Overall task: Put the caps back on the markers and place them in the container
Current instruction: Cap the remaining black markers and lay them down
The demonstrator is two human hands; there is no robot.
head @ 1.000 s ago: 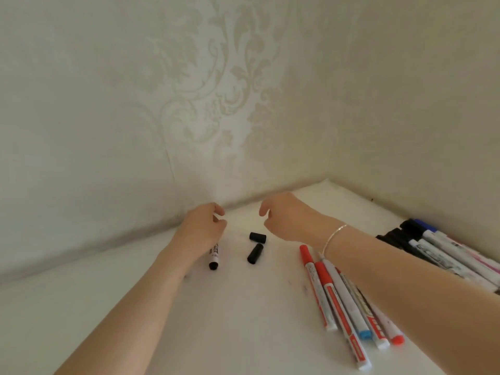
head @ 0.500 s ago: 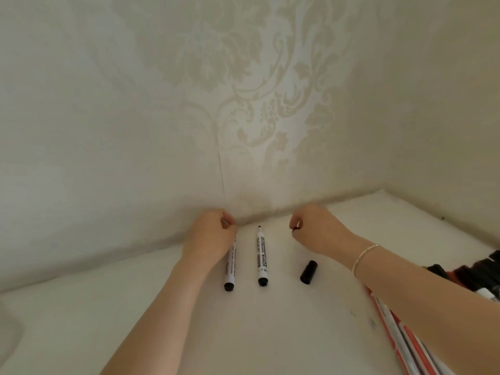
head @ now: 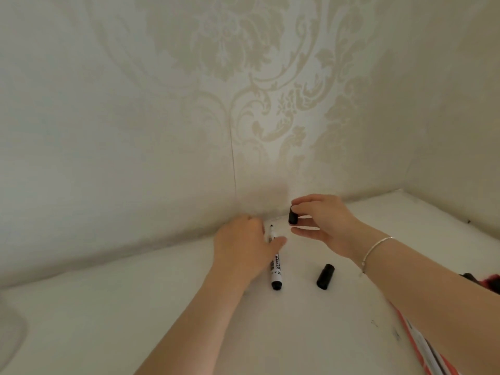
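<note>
A black-ended white marker [head: 276, 269] lies uncapped on the white table [head: 189, 307], its tip pointing at the wall. My left hand [head: 243, 250] covers its upper part, with the thumb across the barrel and the fingers curled near the tip. Just to the right of that tip, my right hand [head: 330, 226] pinches a black cap [head: 293, 216] between fingers and thumb, a little above the table. A second black cap [head: 325, 276] lies loose to the right of the marker. The second marker seen earlier is out of sight, perhaps under my left hand. No container shows.
Patterned walls [head: 243, 104] meet in a corner close behind my hands. Several red and white markers [head: 422, 347] poke in at the lower right under my right forearm. Dark and red items [head: 487, 282] sit at the right edge. A pale rounded object [head: 10, 328] is at the far left.
My right hand has lifted one black cap off the table and turned it toward the marker tip. My left hand has shifted right onto the marker that lay free, hiding the other one.
</note>
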